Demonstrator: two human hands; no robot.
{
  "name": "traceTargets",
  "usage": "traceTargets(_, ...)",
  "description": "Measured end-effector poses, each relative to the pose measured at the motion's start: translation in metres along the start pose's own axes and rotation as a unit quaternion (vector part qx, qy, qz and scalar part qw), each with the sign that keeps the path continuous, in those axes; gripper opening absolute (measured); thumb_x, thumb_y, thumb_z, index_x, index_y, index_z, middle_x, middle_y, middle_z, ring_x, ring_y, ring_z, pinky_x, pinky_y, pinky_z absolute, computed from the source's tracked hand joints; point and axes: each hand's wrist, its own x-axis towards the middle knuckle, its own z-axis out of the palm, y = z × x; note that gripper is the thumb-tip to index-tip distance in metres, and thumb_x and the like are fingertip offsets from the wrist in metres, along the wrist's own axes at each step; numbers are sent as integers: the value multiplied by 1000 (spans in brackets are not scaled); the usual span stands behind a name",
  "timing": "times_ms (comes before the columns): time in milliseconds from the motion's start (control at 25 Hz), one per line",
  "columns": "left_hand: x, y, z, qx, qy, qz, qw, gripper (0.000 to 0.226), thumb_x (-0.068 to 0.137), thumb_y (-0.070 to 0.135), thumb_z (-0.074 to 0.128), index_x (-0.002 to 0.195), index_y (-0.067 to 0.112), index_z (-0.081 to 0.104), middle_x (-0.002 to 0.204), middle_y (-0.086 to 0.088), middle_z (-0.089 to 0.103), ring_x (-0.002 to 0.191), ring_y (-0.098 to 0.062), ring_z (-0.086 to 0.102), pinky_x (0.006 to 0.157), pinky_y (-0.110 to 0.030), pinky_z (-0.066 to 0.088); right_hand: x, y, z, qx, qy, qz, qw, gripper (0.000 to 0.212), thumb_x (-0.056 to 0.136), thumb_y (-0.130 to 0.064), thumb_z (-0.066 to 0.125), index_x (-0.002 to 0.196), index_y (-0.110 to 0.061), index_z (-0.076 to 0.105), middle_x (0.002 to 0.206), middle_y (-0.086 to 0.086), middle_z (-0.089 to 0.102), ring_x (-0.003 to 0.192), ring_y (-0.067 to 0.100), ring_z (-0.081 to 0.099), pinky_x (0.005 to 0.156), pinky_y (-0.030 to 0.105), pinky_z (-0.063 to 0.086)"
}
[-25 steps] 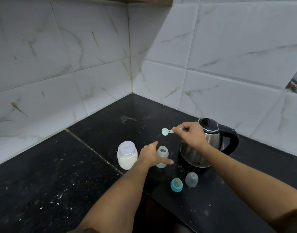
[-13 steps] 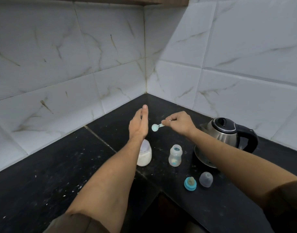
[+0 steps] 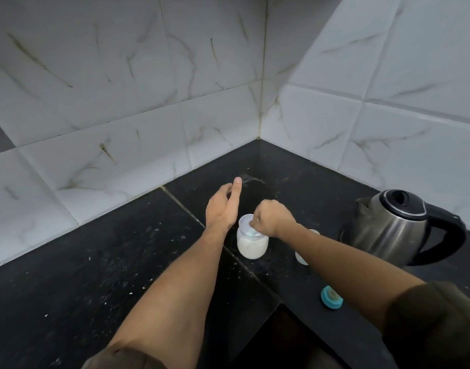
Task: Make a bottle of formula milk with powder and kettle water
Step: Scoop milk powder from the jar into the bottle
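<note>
A clear jar of white powder stands open on the black counter. My right hand pinches a small pale teal scoop whose bowl dips into the jar's mouth. My left hand hovers just left of the jar with straight fingers and holds nothing. The small clear baby bottle stands to the right of the jar, mostly hidden by my right forearm. A steel kettle with a black lid and handle sits at the right.
A teal bottle ring with its teat lies on the counter near the front edge. White marbled tile walls meet in a corner behind. The counter has an inner corner edge at the bottom middle, dropping to a dark gap.
My right hand has brought the scoop from above the bottle down into the powder jar. My left hand let go of the bottle and now hovers beside the jar.
</note>
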Motion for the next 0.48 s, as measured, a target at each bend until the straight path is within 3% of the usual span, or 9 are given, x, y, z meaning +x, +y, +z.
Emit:
traceTargets(120,5,-8,1,-11,-6,-5,1000,76,96,77,33,143,23,58,140,3,63,130,-19,56,111,-41,42,8,0,13,-19,-25,12,999,25,93,-29,65,95,-7,75,92,6,73,87,27,71,78,40,62)
traceTargets(320,13,-18,4,-8,-6,-6,1000,77,96,76,35,147,22,55,145,2,60,133,-19,54,114,-41,41,14,-1,16,-45,-50,13,998,22,96,-30,63,84,-11,62,78,3,62,81,25,67,67,34,53)
traceTargets(480,17,-11,6,-12,2,10,1000,75,96,76,36,146,22,56,144,4,61,132,-17,54,114,-40,42,13,4,1,-18,-37,-13,999,24,91,-25,63,78,-9,73,78,4,73,81,25,72,73,37,61)
